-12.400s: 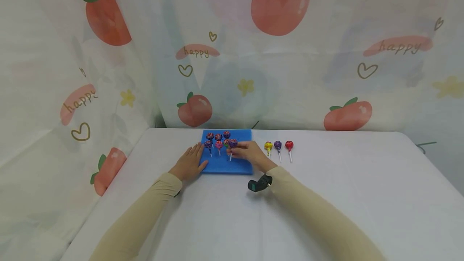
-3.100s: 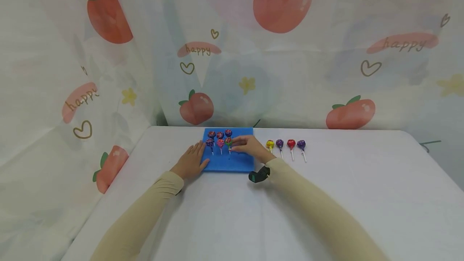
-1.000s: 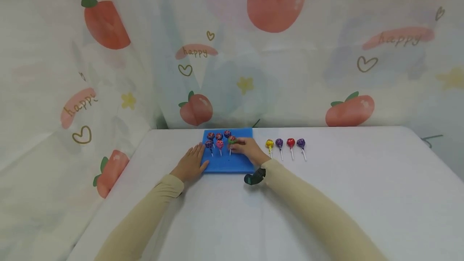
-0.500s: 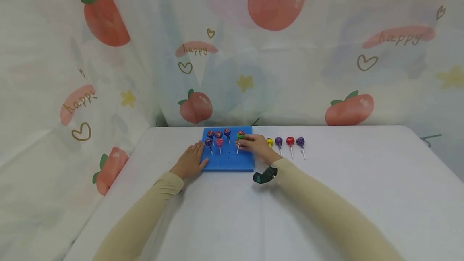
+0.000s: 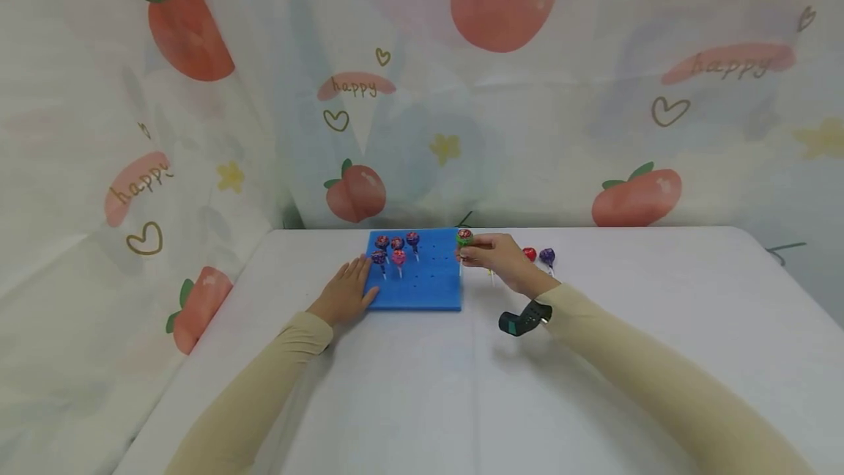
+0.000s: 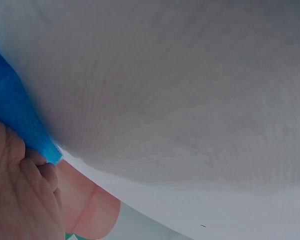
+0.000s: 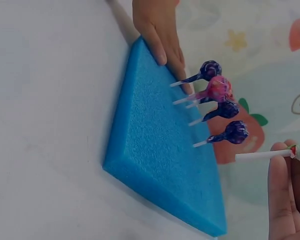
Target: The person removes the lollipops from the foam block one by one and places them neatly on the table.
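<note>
My right hand (image 5: 504,259) pinches a green-and-red lollipop (image 5: 464,236) by the neck of its wrapper, at the right edge of a blue foam board (image 5: 435,295). In the right wrist view its white stick (image 7: 255,156) points free of the foam. My left hand (image 5: 344,290) lies with straight fingers along the board's left edge. Several wrapped lollipops stand upright in the foam, among them a pink lollipop (image 5: 398,258) and a dark blue lollipop (image 5: 412,239). Small holes dot the board's right half.
On the white table (image 5: 409,387), right of the board, lie a red lollipop (image 5: 530,253) and a purple lollipop (image 5: 547,256). Other lollipops there are mostly hidden behind my right hand. A printed curtain (image 5: 560,138) hangs behind and to the left.
The green lollipop has come out of the foam in my right hand and moved right to the board's edge. Earlier, a purple lollipop went from the board to the table row. My left hand stayed put.
</note>
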The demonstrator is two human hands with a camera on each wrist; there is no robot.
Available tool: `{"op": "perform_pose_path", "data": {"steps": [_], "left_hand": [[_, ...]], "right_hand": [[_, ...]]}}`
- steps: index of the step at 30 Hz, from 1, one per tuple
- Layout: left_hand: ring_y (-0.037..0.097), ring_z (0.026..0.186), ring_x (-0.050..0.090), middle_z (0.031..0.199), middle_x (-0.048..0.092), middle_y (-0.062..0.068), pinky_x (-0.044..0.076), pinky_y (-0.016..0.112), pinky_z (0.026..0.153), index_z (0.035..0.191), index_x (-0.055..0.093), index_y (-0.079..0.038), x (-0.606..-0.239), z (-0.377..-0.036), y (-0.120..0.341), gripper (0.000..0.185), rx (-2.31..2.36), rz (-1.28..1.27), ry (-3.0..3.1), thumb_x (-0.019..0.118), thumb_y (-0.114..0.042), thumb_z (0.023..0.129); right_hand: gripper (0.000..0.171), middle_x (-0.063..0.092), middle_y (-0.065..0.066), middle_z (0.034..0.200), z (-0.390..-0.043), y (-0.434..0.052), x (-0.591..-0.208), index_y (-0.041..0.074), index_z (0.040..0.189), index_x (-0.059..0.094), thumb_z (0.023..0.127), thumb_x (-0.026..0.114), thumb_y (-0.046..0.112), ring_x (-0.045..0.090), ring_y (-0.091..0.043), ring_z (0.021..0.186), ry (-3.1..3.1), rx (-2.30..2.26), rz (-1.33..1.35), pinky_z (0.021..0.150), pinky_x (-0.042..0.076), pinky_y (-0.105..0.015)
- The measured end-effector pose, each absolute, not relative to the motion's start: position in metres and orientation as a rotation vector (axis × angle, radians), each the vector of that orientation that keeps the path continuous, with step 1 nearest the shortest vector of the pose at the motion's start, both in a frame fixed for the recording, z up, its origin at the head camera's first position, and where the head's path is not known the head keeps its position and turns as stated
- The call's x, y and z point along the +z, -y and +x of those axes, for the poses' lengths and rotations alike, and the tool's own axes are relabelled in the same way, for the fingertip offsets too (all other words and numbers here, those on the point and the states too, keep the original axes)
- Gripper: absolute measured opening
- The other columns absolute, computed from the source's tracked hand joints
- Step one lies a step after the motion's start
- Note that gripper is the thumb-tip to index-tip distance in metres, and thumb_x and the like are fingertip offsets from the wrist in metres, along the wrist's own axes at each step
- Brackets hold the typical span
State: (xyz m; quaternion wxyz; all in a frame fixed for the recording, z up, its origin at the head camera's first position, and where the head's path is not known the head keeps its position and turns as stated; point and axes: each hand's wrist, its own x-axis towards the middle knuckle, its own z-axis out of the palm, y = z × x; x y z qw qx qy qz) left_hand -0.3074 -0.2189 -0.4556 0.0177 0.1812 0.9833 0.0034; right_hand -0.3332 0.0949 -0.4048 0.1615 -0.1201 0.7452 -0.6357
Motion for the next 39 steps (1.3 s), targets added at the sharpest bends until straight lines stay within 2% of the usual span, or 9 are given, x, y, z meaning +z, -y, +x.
{"op": "perform_pose_path", "data": {"steps": [5, 9, 12, 22, 27, 30, 34, 39], "left_hand": [[0.035, 0.144, 0.02, 0.154, 0.02, 0.023, 0.017, 0.046, 0.119, 0.146, 0.02, 0.007, -0.455, -0.307, 0.218, 0.067, 0.026, 0.549, -3.051, 0.036, -0.039, 0.1], [0.035, 0.144, 0.02, 0.154, 0.02, 0.024, 0.017, 0.046, 0.119, 0.146, 0.02, 0.007, -0.454, -0.307, 0.219, 0.066, 0.031, 0.554, -3.049, 0.035, -0.038, 0.101], [0.036, 0.144, 0.021, 0.154, 0.021, 0.024, 0.018, 0.046, 0.118, 0.145, 0.022, 0.008, -0.456, -0.307, 0.219, 0.065, 0.057, 0.564, -3.059, 0.037, -0.036, 0.1], [0.036, 0.144, 0.019, 0.154, 0.019, 0.024, 0.017, 0.046, 0.119, 0.146, 0.02, 0.007, -0.458, -0.31, 0.221, 0.067, 0.02, 0.57, -3.054, 0.035, -0.039, 0.1], [0.036, 0.144, 0.019, 0.154, 0.019, 0.024, 0.017, 0.046, 0.118, 0.146, 0.02, 0.007, -0.458, -0.311, 0.222, 0.066, -0.009, 0.571, -3.054, 0.034, -0.039, 0.101], [0.036, 0.144, 0.02, 0.154, 0.019, 0.024, 0.018, 0.047, 0.118, 0.146, 0.02, 0.008, -0.458, -0.31, 0.222, 0.066, -0.013, 0.574, -3.057, 0.035, -0.037, 0.101], [0.038, 0.143, 0.02, 0.153, 0.02, 0.026, 0.017, 0.048, 0.118, 0.145, 0.021, 0.009, -0.459, -0.31, 0.223, 0.065, 0.078, 0.599, -3.063, 0.037, -0.035, 0.1], [0.038, 0.144, 0.018, 0.153, 0.02, 0.026, 0.012, 0.048, 0.119, 0.146, 0.019, 0.009, -0.462, -0.307, 0.224, 0.069, 0.21, 0.632, -3.068, 0.032, -0.042, 0.1]], "right_hand": [[0.043, 0.061, -0.022, 0.124, -0.329, -0.114, -0.396, -0.006, 0.127, 0.053, 0.093, 0.058, 0.02, 0.064, -0.026, 0.111, -2.203, -1.738, -0.369, 0.1, 0.044, -0.042], [0.045, 0.058, -0.025, 0.126, -0.325, -0.132, -0.391, -0.008, 0.128, 0.051, 0.094, 0.057, 0.021, 0.066, -0.018, 0.106, -2.259, -1.696, -0.402, 0.094, 0.05, -0.03], [0.048, 0.057, -0.025, 0.127, -0.322, -0.145, -0.389, -0.008, 0.129, 0.05, 0.094, 0.057, 0.024, 0.065, -0.019, 0.107, -2.304, -1.67, -0.39, 0.09, 0.052, -0.025], [0.051, 0.055, -0.024, 0.129, -0.316, -0.184, -0.383, -0.006, 0.132, 0.048, 0.093, 0.059, 0.025, 0.066, -0.01, 0.101, -2.405, -1.589, -0.28, 0.095, 0.049, -0.029], [0.054, 0.052, -0.026, 0.131, -0.318, -0.201, -0.387, -0.005, 0.133, 0.047, 0.092, 0.059, 0.027, 0.065, -0.004, 0.097, -2.447, -1.55, -0.24, 0.099, 0.043, -0.036], [0.053, 0.052, -0.028, 0.132, -0.32, -0.211, -0.392, -0.007, 0.134, 0.045, 0.093, 0.057, 0.025, 0.065, -0.008, 0.1, -2.453, -1.548, -0.241, 0.1, 0.042, -0.039], [0.053, 0.054, -0.027, 0.131, -0.321, -0.222, -0.397, -0.008, 0.134, 0.045, 0.093, 0.057, 0.024, 0.066, -0.01, 0.102, -2.459, -1.531, -0.214, 0.099, 0.042, -0.037], [0.055, 0.056, -0.026, 0.129, -0.32, -0.231, -0.4, -0.01, 0.134, 0.044, 0.093, 0.059, 0.024, 0.066, -0.003, 0.096, -2.46, -1.518, -0.179, 0.098, 0.043, -0.035]]}}
